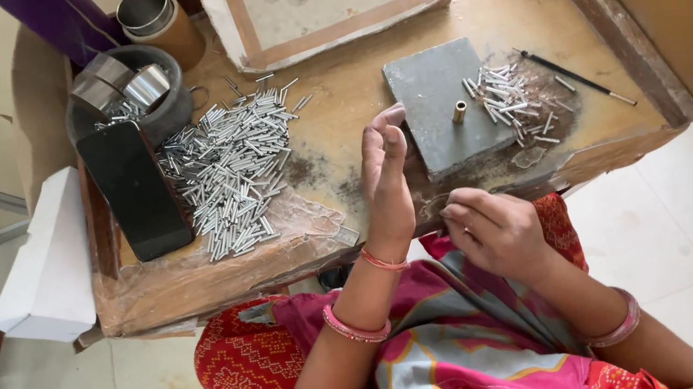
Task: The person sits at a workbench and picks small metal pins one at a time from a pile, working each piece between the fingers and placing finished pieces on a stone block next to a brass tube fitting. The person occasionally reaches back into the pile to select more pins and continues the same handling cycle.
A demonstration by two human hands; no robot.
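1. Our left hand (386,173) rises open just left of the slab (443,106), fingers together, holding nothing.
2. Our right hand (497,230) curls below the slab; whether it pinches a tube we cannot tell.
3. Feed slowly, we judge: small shiny tubes (512,99) lie right of the brass peg (458,112), on the matte grey slab.

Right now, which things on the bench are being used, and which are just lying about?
In use: left hand, right hand, big pile of small silver metal tubes, grey stone slab, short brass peg.
Lying about: white cardboard box, black rectangular block, thin black brush.
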